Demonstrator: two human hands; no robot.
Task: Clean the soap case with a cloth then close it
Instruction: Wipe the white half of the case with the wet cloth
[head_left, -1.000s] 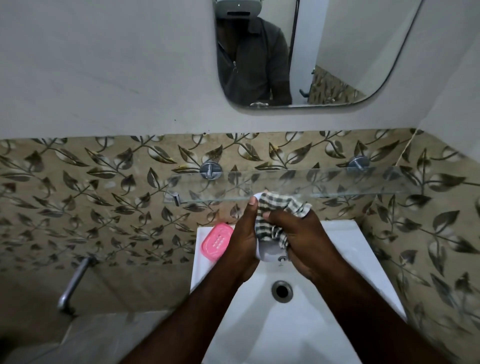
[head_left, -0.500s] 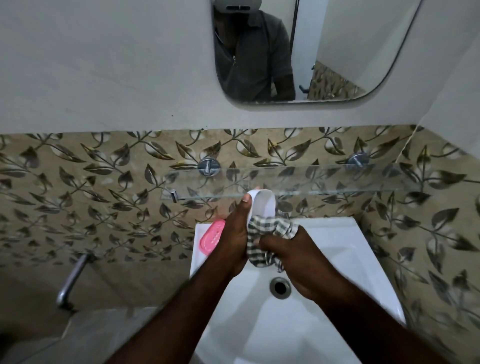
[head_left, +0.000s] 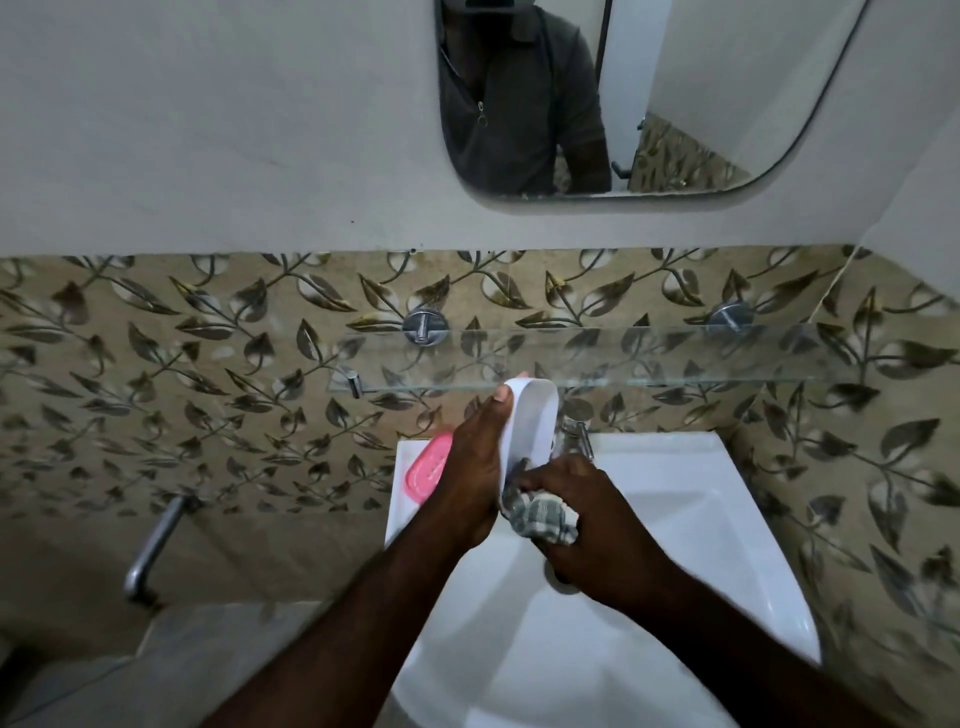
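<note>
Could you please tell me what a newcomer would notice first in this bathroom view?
At centre, over the white sink, the left hand holds a white soap case on end, and the right hand presses a bunched checked cloth against its lower end. A pink piece lies on the sink's left rim, beside the left hand.

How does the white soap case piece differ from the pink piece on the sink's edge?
The white soap case piece is held upright in the left hand above the sink; the pink piece lies flat on the sink's left ledge. The checked cloth in the right hand touches the white piece's lower end, not the pink piece. Both are rounded oblongs.
</note>
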